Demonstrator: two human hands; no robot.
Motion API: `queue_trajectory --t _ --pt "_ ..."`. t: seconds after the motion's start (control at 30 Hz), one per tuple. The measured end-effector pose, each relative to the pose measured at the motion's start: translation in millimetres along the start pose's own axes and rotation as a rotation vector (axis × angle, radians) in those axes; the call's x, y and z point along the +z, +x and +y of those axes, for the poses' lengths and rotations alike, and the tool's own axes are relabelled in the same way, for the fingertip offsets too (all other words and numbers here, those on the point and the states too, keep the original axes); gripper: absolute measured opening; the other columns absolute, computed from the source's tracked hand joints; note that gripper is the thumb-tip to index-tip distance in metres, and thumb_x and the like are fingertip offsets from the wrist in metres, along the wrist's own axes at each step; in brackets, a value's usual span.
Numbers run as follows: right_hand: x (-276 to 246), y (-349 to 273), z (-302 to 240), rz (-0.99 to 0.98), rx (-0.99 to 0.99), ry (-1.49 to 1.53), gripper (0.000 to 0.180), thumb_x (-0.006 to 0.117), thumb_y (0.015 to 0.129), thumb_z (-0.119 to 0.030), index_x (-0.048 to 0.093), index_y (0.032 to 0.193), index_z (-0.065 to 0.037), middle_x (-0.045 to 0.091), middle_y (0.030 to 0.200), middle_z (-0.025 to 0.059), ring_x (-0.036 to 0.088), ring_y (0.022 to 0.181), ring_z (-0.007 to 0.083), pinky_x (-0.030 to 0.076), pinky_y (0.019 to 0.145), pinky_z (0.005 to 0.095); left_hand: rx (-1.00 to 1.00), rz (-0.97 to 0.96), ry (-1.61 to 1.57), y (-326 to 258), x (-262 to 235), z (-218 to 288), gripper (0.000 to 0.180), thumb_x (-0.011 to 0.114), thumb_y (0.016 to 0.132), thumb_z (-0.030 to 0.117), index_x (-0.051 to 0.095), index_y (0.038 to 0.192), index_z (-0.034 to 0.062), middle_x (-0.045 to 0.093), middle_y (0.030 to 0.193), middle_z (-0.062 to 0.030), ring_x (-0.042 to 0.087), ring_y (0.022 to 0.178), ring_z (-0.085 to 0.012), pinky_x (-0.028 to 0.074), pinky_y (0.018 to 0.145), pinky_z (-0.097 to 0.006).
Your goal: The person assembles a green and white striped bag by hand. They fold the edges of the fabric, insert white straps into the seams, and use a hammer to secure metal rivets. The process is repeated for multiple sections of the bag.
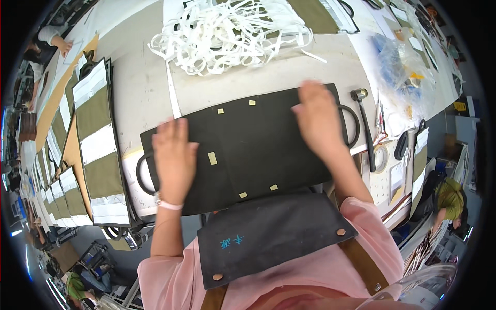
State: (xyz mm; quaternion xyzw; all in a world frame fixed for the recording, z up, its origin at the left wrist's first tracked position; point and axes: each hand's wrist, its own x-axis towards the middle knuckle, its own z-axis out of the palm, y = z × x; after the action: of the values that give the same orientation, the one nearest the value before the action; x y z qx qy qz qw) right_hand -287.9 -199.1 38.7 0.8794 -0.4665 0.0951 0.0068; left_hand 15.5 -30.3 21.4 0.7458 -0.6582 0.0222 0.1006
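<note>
Hands: two are seen, the left hand (174, 155) and the right hand (319, 120); both are laid flat, fingers spread, pressing on the dark bag panel (253, 144); nothing is gripped by either.
Bag panel: one, lying across the near edge of the table (144, 88), between the two hands.
Tabs: six small pale tabs are counted on the panel, one larger tab (212, 158) just beside the left hand.
Handles: two dark loops, one at the left end (140, 175), one at the right end (354, 124), the latter partly covered by the right hand.
Hammer: one (365, 129), lying just right of the panel.
White straps: one tangled heap (227, 31) beyond the panel; a count of the strips cannot be made.
Green bags: a stack (98, 144) at the left; only the top one is seen whole.
Tape roll: one (382, 157), half hidden behind the hammer handle.
Plastic bag: one (400, 70), its contents blurred.
Other people: one hand at the top left (64, 46), cut off by the rim.
</note>
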Motion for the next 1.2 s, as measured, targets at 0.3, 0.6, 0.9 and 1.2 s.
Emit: queue_trajectory --t 0.3,0.6,0.9,1.2 --pt "54.4 5.4 -1.6 -0.067 0.062 -0.080 0.080 0.059 0.094 -0.053 0.037 0.154 -0.006 0.039 0.159 0.0121 0.034 0.147 0.0349 0.023 0.120 0.0565 -0.080 -0.071 0.031 -1.2 20.9 -42.9 0.065 0.059 0.098 0.033 0.039 0.154 0.0069 0.038 0.159 -0.0159 0.035 0.147 -0.0356 0.025 0.119 -0.053" --pt "35.8 -27.4 139.6 -0.121 0.219 0.238 0.049 0.058 0.100 -0.028 0.052 0.143 -0.004 0.048 0.149 0.0219 0.043 0.140 0.0386 0.037 0.114 0.0415 -0.181 -0.081 -0.182 -45.4 -13.4 -116.2 0.052 0.067 0.093 0.010 0.053 0.143 0.0047 0.052 0.148 -0.0177 0.051 0.134 -0.0362 0.043 0.109 -0.042" --pt "-4.3 -34.8 155.7 -0.306 0.328 0.189 0.026 0.056 0.089 0.000 0.063 0.114 0.001 0.069 0.094 0.0168 0.066 0.093 0.0344 0.048 0.086 0.0397 -0.281 0.132 0.066 -45.9 -36.1 -110.3 0.016 0.061 0.097 0.014 0.070 0.110 0.0131 0.063 0.104 -0.0100 0.064 0.090 -0.0327 0.053 0.075 -0.044" --pt "-81.1 -42.5 144.7 0.293 0.404 0.625 0.025 0.059 0.098 -0.011 0.069 0.119 -0.001 0.064 0.092 0.0025 0.056 0.086 0.0094 0.044 0.077 0.0226 -0.127 0.715 0.016 -58.5 -93.0 -128.5 0.026 0.056 0.092 -0.009 0.063 0.116 -0.0026 0.066 0.111 -0.0181 0.064 0.102 -0.0318 0.051 0.088 -0.039"
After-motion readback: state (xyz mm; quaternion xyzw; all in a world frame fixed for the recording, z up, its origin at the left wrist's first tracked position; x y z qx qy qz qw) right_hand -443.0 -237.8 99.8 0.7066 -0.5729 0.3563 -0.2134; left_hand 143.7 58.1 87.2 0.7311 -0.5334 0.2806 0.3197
